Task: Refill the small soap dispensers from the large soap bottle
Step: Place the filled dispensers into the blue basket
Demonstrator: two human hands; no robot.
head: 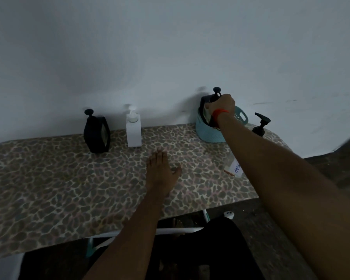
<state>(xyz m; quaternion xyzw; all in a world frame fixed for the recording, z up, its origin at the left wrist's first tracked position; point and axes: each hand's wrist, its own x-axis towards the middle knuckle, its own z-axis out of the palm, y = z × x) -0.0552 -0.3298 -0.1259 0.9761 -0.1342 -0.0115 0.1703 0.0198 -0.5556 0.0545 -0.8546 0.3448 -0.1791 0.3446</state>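
My right hand (222, 105) is closed around the top of a black-framed dispenser (205, 104) that stands tilted in a teal basket (208, 132) at the table's back right. My left hand (160, 170) lies flat and open on the table's middle, holding nothing. A second black-framed dispenser (97, 134) and a white square dispenser (133, 128) stand upright at the back, left of centre. A dark pump bottle (260, 126) stands right of the basket. A clear bottle with a "SOAP" label (235, 168) lies on the table, mostly hidden under my right forearm.
The table (49, 178) has a leopard-print cover and stands against a pale wall. Its front edge runs across the lower part of the view, with white frame legs (170, 231) and dark floor beneath. The scene is dim.
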